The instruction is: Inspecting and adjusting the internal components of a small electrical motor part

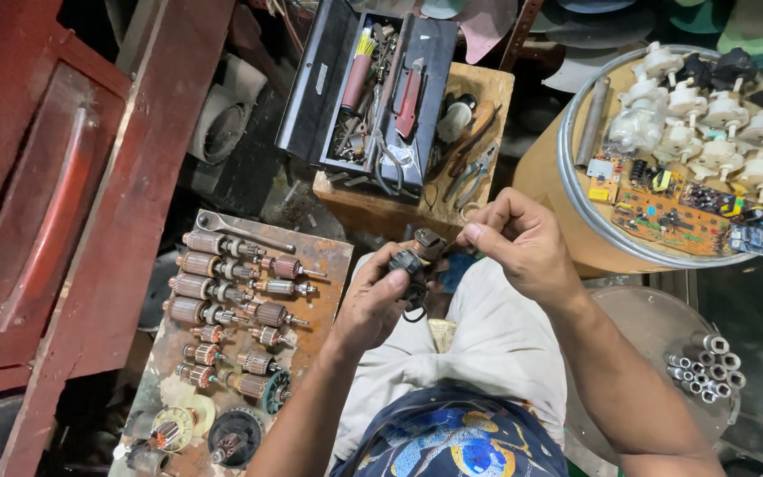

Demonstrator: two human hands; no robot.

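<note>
My left hand [373, 300] grips a small black electrical part [410, 265] with a short wire loop hanging below it. My right hand [523, 243] pinches the top of the same part, where a dark metal piece [430, 242] sticks up. Both hands are held above my lap, over light trousers [487, 344]. Fingers hide most of the part.
A rusty board [320, 256] at my left carries rows of copper-wound motor armatures [222, 291] and a wrench [240, 230]. An open black toolbox [373, 88] rests on a wooden stool [487, 88] ahead. A round metal tray [576, 190] of circuit boards and white parts sits at right. Metal sockets [708, 367] lie lower right.
</note>
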